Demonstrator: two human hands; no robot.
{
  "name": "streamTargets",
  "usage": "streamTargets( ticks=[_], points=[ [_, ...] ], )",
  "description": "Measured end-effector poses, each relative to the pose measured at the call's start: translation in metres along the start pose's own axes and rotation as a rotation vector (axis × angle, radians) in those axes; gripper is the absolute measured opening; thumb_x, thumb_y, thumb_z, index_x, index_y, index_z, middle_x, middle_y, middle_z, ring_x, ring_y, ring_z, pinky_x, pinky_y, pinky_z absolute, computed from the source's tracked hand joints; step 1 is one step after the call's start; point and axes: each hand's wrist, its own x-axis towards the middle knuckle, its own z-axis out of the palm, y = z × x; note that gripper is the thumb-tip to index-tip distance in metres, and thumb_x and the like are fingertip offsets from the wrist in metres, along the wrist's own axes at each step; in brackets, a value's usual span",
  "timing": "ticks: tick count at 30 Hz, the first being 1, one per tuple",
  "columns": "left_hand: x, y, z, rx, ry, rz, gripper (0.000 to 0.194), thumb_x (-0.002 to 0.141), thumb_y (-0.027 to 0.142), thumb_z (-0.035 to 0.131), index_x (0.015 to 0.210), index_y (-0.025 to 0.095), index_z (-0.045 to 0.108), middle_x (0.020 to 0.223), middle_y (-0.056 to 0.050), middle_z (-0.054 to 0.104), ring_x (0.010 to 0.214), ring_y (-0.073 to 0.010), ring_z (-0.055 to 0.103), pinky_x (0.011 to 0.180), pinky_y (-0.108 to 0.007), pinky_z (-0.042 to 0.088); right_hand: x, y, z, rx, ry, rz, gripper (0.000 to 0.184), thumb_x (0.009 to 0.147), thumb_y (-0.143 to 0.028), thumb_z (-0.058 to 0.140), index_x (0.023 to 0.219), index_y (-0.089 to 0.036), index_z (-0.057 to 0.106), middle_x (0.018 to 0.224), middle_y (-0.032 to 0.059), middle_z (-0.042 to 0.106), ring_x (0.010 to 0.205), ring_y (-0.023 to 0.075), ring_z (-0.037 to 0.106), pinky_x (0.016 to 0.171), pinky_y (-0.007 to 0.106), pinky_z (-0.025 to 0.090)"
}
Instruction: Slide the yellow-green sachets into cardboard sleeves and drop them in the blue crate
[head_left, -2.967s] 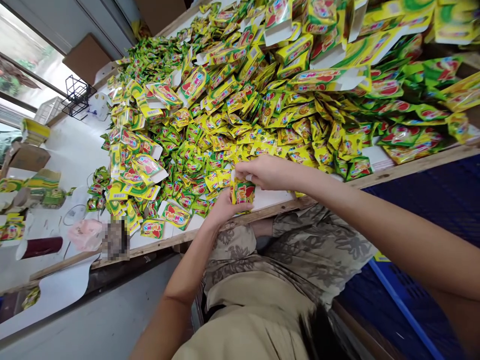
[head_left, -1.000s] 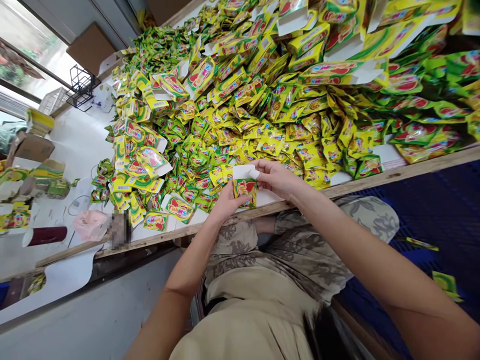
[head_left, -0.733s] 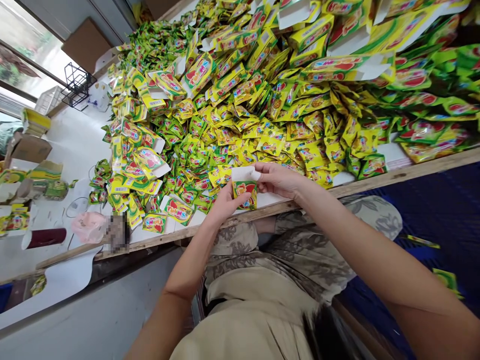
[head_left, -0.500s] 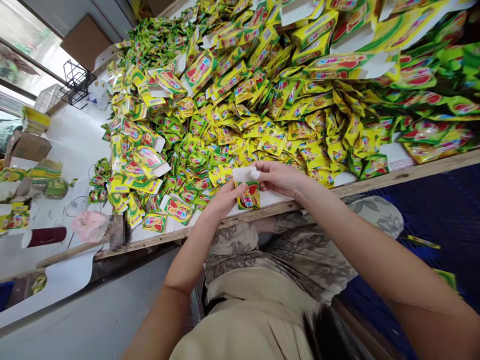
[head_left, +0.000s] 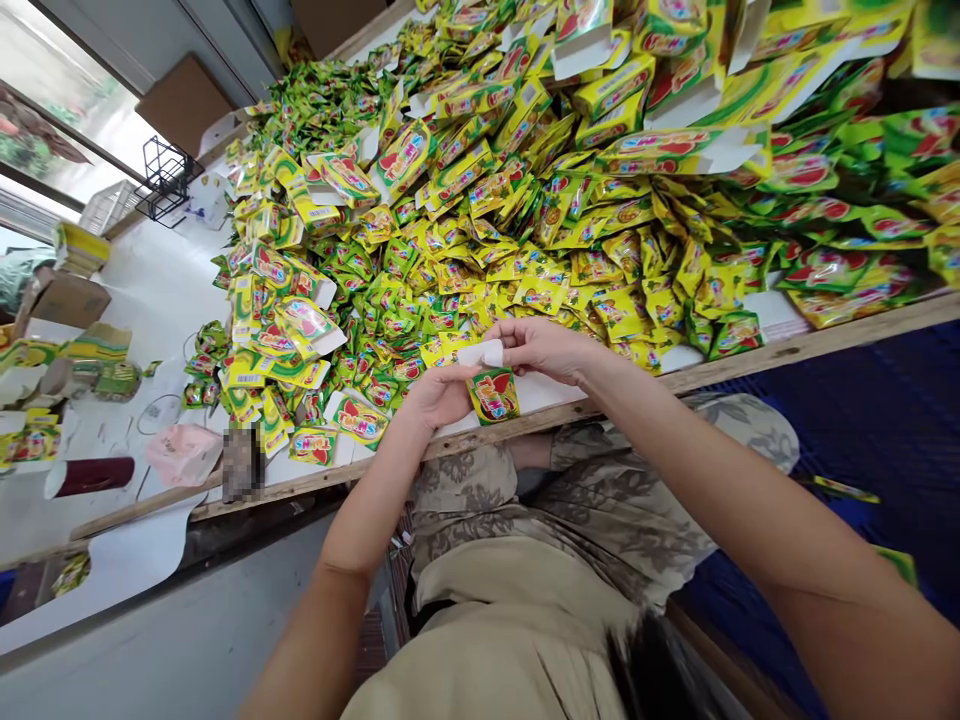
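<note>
Above the wooden front edge (head_left: 817,352) of the table, a small green-and-yellow Twins carton (head_left: 494,397) stands between the two hands, its printed face toward the wearer and its white top flap (head_left: 482,354) bent over. Whether its base rests on the wood or hangs just clear of it cannot be told, and the carton's inside is out of sight.

The right hand (head_left: 547,350) hides the flap's right end; its thumb and forefinger appear to pinch that end, while the other fingers curl behind, partly covered. The left hand (head_left: 439,398) is at the carton's left side, thumb stretched along the flap's lower edge. Its fingertips pass behind the printed panel, so I cannot tell how firmly they press.

Both forearms slant inward from the lower corners, the right one longer in view, with its wrist nearly straight; the left rises steeply and bends at the wrist toward the carton.

Behind the hands spreads a heap of sachets (head_left: 442,265), cut off at the top and right borders, with its lower layers buried. Farther left, a pixelated patch (head_left: 241,465) masks something beside a crumpled pink plastic bag (head_left: 180,452).
</note>
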Motion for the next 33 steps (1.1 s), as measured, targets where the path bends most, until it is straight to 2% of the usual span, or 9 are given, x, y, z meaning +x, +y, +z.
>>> streamTargets(
  ticks=[3, 6, 9, 11, 15, 19, 26, 29, 33],
  points=[
    [-0.002, -0.001, -0.004, 0.075, 0.074, 0.099, 0.034, 0.060, 0.023, 0.079, 0.090, 0.014, 0.067, 0.083, -0.006, 0.072, 0.089, -0.0245, 0.069, 0.091, -0.041, 0.050, 0.002, 0.002, 0.001, -0.138, 0.036, -0.169, 0.034, 0.061, -0.038, 0.081, 0.075, -0.016, 0.059, 0.063, -0.0033, 0.055, 0.054, 0.0070, 0.043, 0.049, 0.021, 0.032],
    [-0.004, -0.012, -0.006, 0.295, 0.281, 0.469, 0.022, 0.067, 0.029, 0.080, 0.082, 0.017, 0.068, 0.080, -0.002, 0.070, 0.080, -0.0162, 0.067, 0.085, -0.033, 0.052, 0.001, 0.007, -0.003, -0.397, 0.147, -0.452, 0.027, 0.073, -0.041, 0.073, 0.069, -0.017, 0.062, 0.062, -0.0011, 0.056, 0.056, 0.0095, 0.045, 0.053, 0.024, 0.034],
    [-0.007, -0.025, -0.006, 0.593, 0.419, 0.793, 0.018, 0.070, 0.030, 0.080, 0.082, 0.019, 0.072, 0.091, -0.004, 0.073, 0.091, -0.0176, 0.067, 0.090, -0.034, 0.052, -0.005, 0.012, -0.009, -0.606, 0.096, -0.629, 0.019, 0.083, -0.036, 0.065, 0.075, -0.019, 0.068, 0.077, 0.0041, 0.068, 0.073, 0.0153, 0.059, 0.069, 0.029, 0.044],
    [-0.008, -0.031, -0.007, 0.693, 0.425, 0.870, 0.020, 0.070, 0.030, 0.081, 0.086, 0.020, 0.074, 0.098, -0.006, 0.074, 0.099, -0.0202, 0.068, 0.093, -0.036, 0.052, -0.009, 0.016, -0.012, -0.652, 0.040, -0.644, 0.016, 0.086, -0.034, 0.063, 0.082, -0.020, 0.069, 0.088, 0.0060, 0.071, 0.084, 0.0183, 0.063, 0.078, 0.032, 0.046],
    [-0.009, -0.031, -0.006, 0.650, 0.405, 0.824, 0.019, 0.075, 0.033, 0.077, 0.089, 0.020, 0.075, 0.101, -0.008, 0.074, 0.099, -0.0204, 0.069, 0.093, -0.037, 0.053, -0.013, 0.023, -0.010, -0.669, 0.116, -0.606, 0.015, 0.085, -0.033, 0.062, 0.087, -0.020, 0.067, 0.091, 0.0076, 0.070, 0.081, 0.0189, 0.063, 0.071, 0.031, 0.048],
    [-0.009, -0.026, -0.001, 0.529, 0.376, 0.712, 0.026, 0.070, 0.034, 0.081, 0.089, 0.018, 0.073, 0.094, -0.006, 0.073, 0.088, -0.0171, 0.069, 0.085, -0.033, 0.054, -0.013, 0.026, -0.004, -0.649, 0.180, -0.557, 0.015, 0.081, -0.032, 0.065, 0.087, -0.019, 0.065, 0.085, 0.0061, 0.068, 0.072, 0.0164, 0.060, 0.065, 0.029, 0.047],
    [-0.002, -0.018, 0.007, 0.381, 0.397, 0.658, 0.025, 0.065, 0.034, 0.084, 0.076, 0.017, 0.071, 0.075, -0.001, 0.070, 0.069, -0.0107, 0.063, 0.069, -0.024, 0.051, -0.011, 0.023, 0.002, -0.339, 0.193, -0.402, 0.028, 0.079, -0.044, 0.068, 0.085, -0.018, 0.064, 0.077, 0.0034, 0.066, 0.067, 0.0144, 0.059, 0.061, 0.027, 0.049],
    [-0.001, -0.016, 0.009, 0.397, 0.451, 0.682, 0.024, 0.065, 0.035, 0.084, 0.071, 0.017, 0.069, 0.070, 0.001, 0.068, 0.065, -0.0092, 0.061, 0.067, -0.023, 0.049, -0.012, 0.020, 0.003, -0.446, 0.205, -0.434, 0.025, 0.081, -0.043, 0.067, 0.087, -0.018, 0.066, 0.072, 0.0025, 0.065, 0.063, 0.0139, 0.057, 0.058, 0.026, 0.046],
    [-0.003, -0.021, 0.009, 0.520, 0.462, 0.792, 0.024, 0.069, 0.038, 0.081, 0.076, 0.017, 0.071, 0.074, -0.001, 0.070, 0.070, -0.0115, 0.063, 0.069, -0.025, 0.051, -0.016, 0.020, 0.004, -0.791, 0.202, -0.573, 0.015, 0.080, -0.022, 0.063, 0.094, -0.018, 0.068, 0.079, 0.0037, 0.067, 0.066, 0.0147, 0.056, 0.062, 0.026, 0.042]
  ],
)
